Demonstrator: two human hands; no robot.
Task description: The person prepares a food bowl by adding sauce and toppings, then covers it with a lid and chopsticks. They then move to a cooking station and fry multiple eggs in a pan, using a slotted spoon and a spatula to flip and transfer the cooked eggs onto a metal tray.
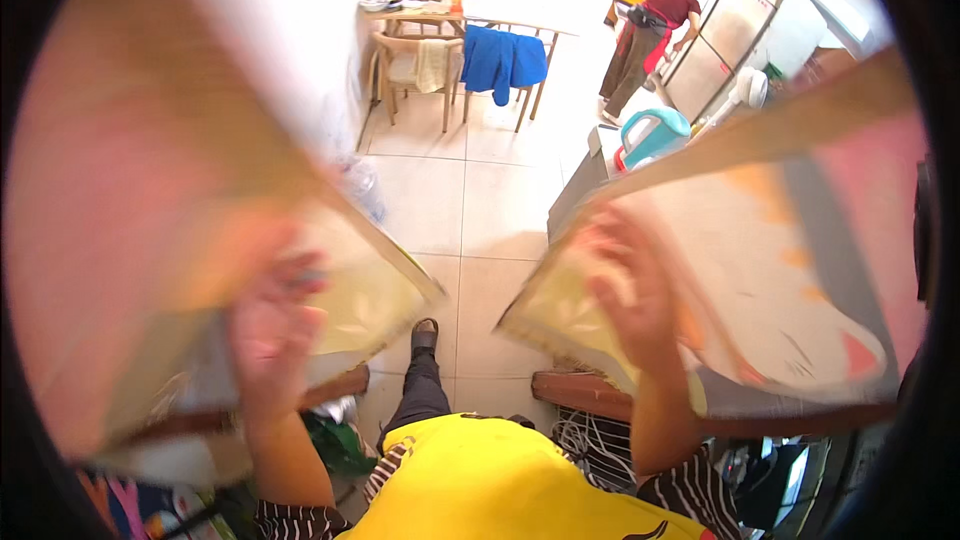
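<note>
My left hand (277, 315), blurred, is at the left with its fingers spread against a printed curtain panel (360, 277) in pink, orange and yellow-green. At the right, my right hand (630, 285) lies against the other printed curtain panel (750, 262), which shows a pale animal-like figure on grey and pink. The panels hang apart, with a gap between them at the middle. Whether the fingers grip the cloth is not plain.
Beyond the gap, a tiled floor (495, 217) leads to wooden chairs (420, 67), one draped with blue cloth (502, 60). A teal kettle (656, 136) stands at right. A person in a red apron (652, 45) bends beside a steel refrigerator (727, 37). White cables (596, 442) lie below right.
</note>
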